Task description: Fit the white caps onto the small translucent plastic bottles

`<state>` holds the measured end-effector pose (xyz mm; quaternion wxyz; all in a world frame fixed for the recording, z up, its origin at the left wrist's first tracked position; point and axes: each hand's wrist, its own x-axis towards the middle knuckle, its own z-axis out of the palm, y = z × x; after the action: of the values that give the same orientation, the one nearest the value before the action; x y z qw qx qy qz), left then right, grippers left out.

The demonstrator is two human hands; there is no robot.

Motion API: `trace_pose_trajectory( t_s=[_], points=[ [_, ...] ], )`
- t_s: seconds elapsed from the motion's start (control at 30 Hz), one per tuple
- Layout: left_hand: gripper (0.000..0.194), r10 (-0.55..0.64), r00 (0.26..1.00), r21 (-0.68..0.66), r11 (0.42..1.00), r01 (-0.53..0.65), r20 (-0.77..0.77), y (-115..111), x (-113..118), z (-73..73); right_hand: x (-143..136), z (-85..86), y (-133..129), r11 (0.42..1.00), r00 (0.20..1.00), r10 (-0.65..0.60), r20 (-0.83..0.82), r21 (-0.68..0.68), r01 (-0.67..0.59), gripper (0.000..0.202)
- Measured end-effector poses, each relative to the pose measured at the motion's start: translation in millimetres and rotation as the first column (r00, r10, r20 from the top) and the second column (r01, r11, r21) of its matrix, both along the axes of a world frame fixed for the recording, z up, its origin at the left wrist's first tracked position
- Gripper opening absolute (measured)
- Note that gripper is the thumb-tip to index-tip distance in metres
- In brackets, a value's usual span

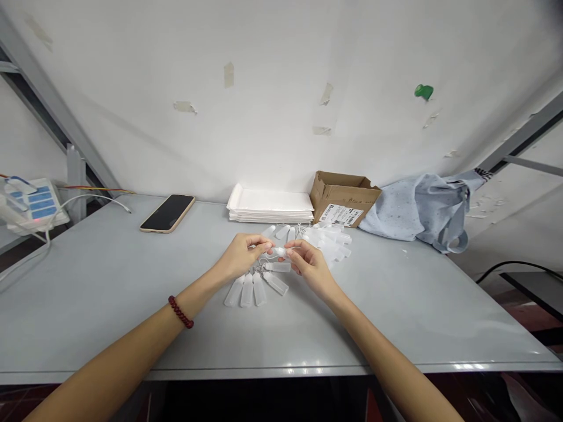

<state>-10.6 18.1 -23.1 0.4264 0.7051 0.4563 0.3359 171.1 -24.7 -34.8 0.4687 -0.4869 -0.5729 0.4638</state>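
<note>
Two bare forearms [132,346] angle in from lower left and lower right. Just below centre, translucent tubes [247,291] fan out, cords bunched. At frame centre, left hand [243,255] and right hand [310,264] face each other, thumbs and fingers pinched nearly together on a small white piece [278,252]; exact contacts partly hidden. Probably light, stiffish, slightly slippery, attached cord limp; best pinched by the ends. More tubes [332,240] beyond, right of centre; then box [341,196].
</note>
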Motion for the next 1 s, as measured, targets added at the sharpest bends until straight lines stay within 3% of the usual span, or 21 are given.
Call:
trace_pose_trajectory(
  t_s=[0.17, 0.47, 0.73, 1.0],
  points=[
    [0.030, -0.016, 0.999, -0.003, 1.000, 0.016, 0.043, 0, 1, -4.5, -2, 1.1, -1, 1.000, 0.999, 0.013, -0.041, -0.028, -0.014, 0.030],
    [0.039, 0.024, 0.983, -0.057, 0.998, -0.014, 0.181, 1, 0, 2.3, -1, 4.7, 1, 1.000, 0.995, 0.015, -0.102, -0.007, -0.016, 0.030],
    [0.029, -0.001, 0.996, -0.035, 0.999, 0.004, 0.085, 1, -2, 6.7, -2, 5.7, 0, 1.000, 0.994, 0.019, -0.111, -0.014, -0.021, 0.029],
    [0.026, 0.019, 0.993, -0.086, 0.996, -0.009, 0.117, -2, 1, 4.4, -3, 2.0, -2, 0.999, 0.996, 0.035, -0.088, -0.010, -0.036, 0.027]
  ],
)
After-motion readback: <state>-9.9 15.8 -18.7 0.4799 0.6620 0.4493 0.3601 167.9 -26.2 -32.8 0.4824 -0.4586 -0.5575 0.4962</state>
